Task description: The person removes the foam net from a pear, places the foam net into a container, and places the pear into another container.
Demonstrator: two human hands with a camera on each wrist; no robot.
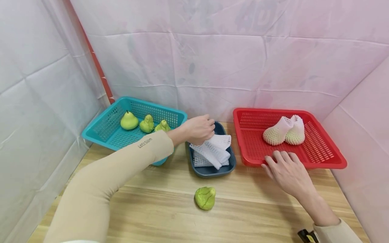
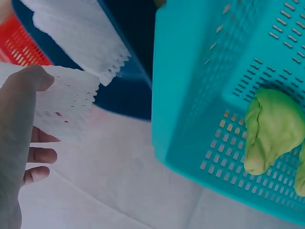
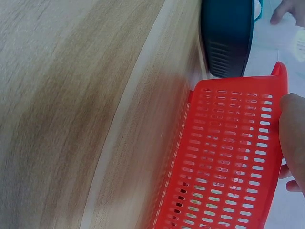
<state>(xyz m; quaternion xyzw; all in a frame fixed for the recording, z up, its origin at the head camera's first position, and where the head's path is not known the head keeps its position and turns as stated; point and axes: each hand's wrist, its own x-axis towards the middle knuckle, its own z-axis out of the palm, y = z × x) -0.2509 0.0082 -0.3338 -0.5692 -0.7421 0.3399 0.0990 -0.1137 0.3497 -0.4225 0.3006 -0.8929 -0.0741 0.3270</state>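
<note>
The left-hand grip (image 1: 199,130) has thumb and fingers together on a white net sleeve (image 2: 66,98), pinched near one edge and lifted over the dark blue tray (image 1: 209,174), where a loose pile of sleeves (image 1: 199,160) lies. The right-hand grip (image 1: 287,170) is clamped over the near rim of the red basket (image 1: 322,165).

The held sleeve looks like foam mesh, so it should weigh almost nothing, flatten under light pressure and spring back. Hard pulling could tear its thin strands, and the toothed cut edges may catch on neighbouring sleeves. One end is best held, one layer to each side of the opening, since pinching both layers together would keep it shut.

The bare pear (image 1: 205,198) on the wooden surface (image 1: 164,209) is likely heavier than the sleeve; its creased skin looks less slippery than a smooth one, and its broad lower half offers the steadiest hold. Two sleeved pears (image 1: 284,131) inside the red basket show the mesh stretched round the fruit, the loose necks upward. Three more bare pears (image 1: 147,124) sit in the teal basket (image 1: 153,105).
</note>
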